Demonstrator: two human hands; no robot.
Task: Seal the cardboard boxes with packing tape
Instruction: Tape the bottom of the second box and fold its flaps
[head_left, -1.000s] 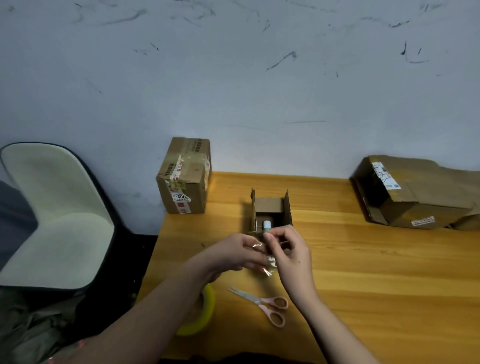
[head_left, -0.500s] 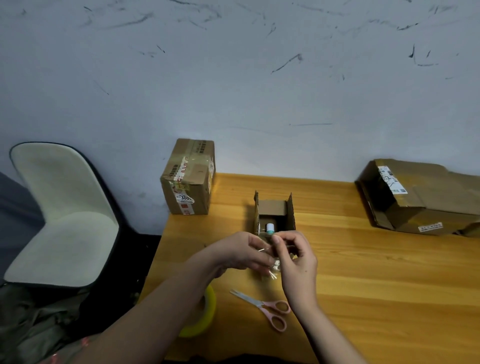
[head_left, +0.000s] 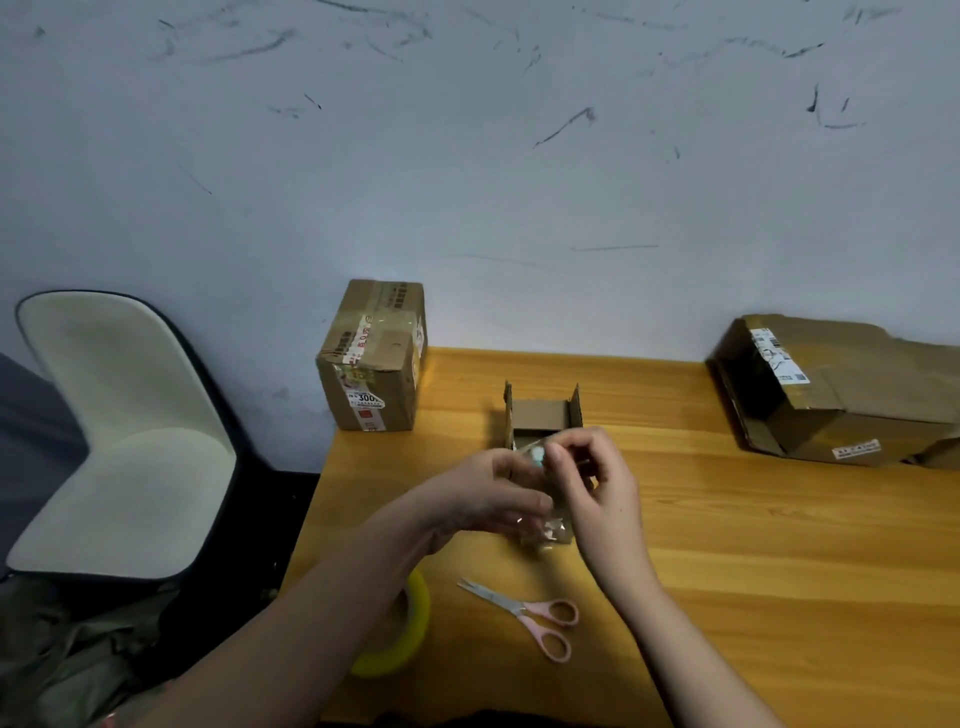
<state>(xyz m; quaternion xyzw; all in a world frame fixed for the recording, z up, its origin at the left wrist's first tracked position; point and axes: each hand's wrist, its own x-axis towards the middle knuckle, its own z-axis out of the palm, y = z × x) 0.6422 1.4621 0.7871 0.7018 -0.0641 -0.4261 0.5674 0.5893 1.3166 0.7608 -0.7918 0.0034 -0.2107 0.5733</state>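
A small open cardboard box (head_left: 540, 413) stands mid-table with its side flaps upright. In front of it, my left hand (head_left: 501, 493) and my right hand (head_left: 597, 488) both pinch a strip of clear packing tape (head_left: 545, 530), whose crumpled lower end hangs between them. A small white and teal item (head_left: 537, 457) shows through the tape at the box's near edge. The yellow-cored tape roll (head_left: 410, 629) lies under my left forearm at the table's near left edge. Pink-handled scissors (head_left: 530, 616) lie shut on the table below my hands.
A taped cardboard box (head_left: 371, 358) stands at the table's far left corner against the wall. A large flattened box (head_left: 841, 395) lies at the far right. A white chair (head_left: 114, 436) stands left of the wooden table (head_left: 779, 571).
Both hands have risen slightly toward the open box with the tape strip. My right hand's fingers now lie over the box's near edge.
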